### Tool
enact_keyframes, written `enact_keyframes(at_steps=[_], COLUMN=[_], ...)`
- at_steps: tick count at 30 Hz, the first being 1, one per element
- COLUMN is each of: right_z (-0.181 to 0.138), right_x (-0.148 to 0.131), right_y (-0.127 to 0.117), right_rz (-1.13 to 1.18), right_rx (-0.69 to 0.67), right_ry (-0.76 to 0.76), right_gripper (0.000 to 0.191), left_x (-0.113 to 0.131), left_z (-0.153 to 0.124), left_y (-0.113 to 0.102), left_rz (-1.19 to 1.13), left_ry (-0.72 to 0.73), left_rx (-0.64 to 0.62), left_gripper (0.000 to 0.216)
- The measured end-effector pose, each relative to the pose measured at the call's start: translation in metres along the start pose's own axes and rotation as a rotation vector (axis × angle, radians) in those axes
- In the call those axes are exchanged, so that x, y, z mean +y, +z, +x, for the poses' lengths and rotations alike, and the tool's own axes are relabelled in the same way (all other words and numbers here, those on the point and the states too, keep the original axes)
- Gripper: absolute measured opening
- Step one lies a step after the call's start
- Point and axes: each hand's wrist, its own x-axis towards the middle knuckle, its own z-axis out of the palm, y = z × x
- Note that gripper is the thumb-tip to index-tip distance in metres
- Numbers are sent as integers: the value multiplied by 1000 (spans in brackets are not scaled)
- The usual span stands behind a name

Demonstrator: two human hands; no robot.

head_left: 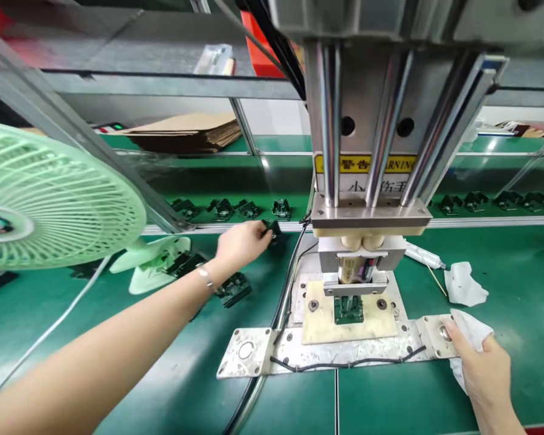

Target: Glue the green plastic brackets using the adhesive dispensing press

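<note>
Step in hand: pick-up, I judge. My left hand (242,241) is pinched shut on a black part (272,228).
Location: belt rail, 11 o'clock of the press fixture (349,320).
Right hand (483,365): thumb on the metal button (445,331), white cloth (474,329) beneath; grip unclear.
Next move: needs a free nest; a green piece (348,308) occupies it.
Axis: roughly 9-to-3, largely finger-hidden; facing unreadable.

A pale green round plastic fan (49,193) fills the frame's left; a tall steel press (367,121) stands centre-right on a flat metal base plate (254,353); the left hand (242,241) grips a small black plastic part (272,228) left of the press; the right hand (485,368) lies on a white cloth (474,329) at lower right, by the plate's right end.
</note>
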Motion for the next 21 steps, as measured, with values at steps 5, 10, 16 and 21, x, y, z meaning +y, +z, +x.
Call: enact_keyframes(at_steps=[5,10,16,21], right_z=[-3,-5,-3,-2], right_x=[-7,-10,-7,-6], right_y=[3,5,7,7], right_rz=[45,99,156,193], right_rx=[37,42,44,41], right_ry=[-65,-166,-267,-289], right_gripper=[60,64,63,62], left_x=[-34,-21,8,3], left_z=[-34,-72,-156,-192], left_y=[-21,-24,-6,19], left_rz=[166,212,-121,-534], left_ry=[-21,29,185,-180], left_rx=[-77,135,323,-81], left_gripper=[31,55,29,27])
